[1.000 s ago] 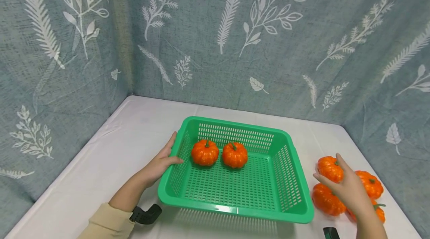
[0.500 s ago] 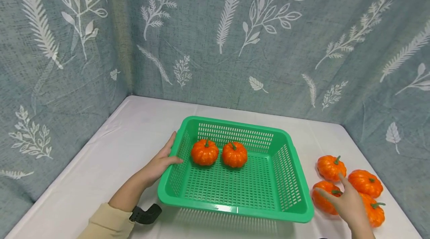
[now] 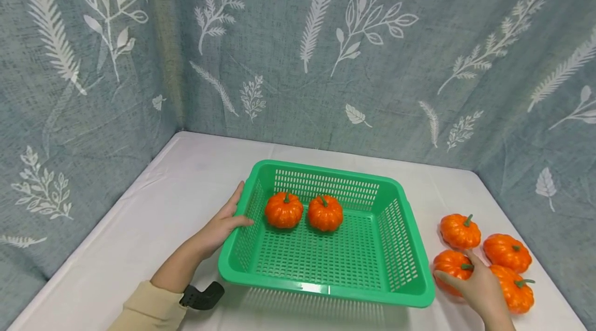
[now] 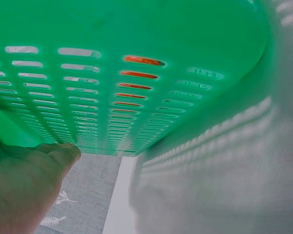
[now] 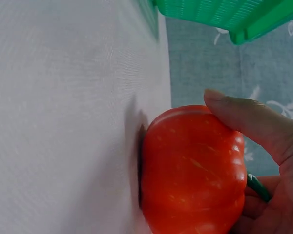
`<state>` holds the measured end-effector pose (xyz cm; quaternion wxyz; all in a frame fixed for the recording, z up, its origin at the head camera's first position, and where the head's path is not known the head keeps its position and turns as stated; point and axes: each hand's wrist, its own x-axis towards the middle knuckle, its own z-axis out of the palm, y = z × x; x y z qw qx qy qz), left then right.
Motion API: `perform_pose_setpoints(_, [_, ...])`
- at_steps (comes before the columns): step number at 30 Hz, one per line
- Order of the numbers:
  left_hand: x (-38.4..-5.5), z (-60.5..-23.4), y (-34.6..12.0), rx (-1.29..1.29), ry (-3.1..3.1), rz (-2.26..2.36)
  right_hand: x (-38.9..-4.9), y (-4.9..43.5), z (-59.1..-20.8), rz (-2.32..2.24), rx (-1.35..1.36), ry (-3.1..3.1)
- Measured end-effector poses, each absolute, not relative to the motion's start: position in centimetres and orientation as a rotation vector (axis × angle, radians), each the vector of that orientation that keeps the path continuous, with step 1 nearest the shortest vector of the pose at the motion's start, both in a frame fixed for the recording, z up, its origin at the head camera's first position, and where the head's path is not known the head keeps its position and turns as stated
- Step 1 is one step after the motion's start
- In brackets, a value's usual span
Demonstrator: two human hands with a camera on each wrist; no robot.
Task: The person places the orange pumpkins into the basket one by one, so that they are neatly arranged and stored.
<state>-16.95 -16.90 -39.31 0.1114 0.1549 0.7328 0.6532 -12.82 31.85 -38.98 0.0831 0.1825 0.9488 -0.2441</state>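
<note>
A green plastic basket [image 3: 326, 297] with slotted walls stands mid-table, holding two small orange pumpkins, a left one [image 3: 283, 210] and a right one [image 3: 325, 213]. My left hand [image 3: 222, 227] grips its left rim, thumb over the edge and fingers outside; the left wrist view shows that hand [image 4: 29, 180] against the slotted wall. To the right of the basket, my right hand [image 3: 479, 287] holds a pumpkin [image 3: 450, 265] with a green stem. Up close, this pumpkin [image 5: 193, 170] sits on the tabletop between my thumb and curled fingers, which are partly hidden behind it.
Three more pumpkins lie around my right hand: one behind [image 3: 460, 231], one at the far right [image 3: 506, 252] and one beside the hand [image 3: 514, 289]. A white cloth [image 3: 153, 207] covers the table. Grey-green patterned curtains [image 3: 288, 88] enclose its back and sides.
My right hand has come down and toward me from above the pumpkins, and its thumb and fingers have closed round the front left one. The left hand and basket have stayed put.
</note>
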Motion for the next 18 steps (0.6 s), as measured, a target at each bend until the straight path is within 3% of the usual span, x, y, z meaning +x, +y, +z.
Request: perform_pose_setpoints(18, [-17.0,-39.3,-17.0,0.460,2.122,1.935,-13.0,32.4,-37.5,-0.663,0.429,2.855])
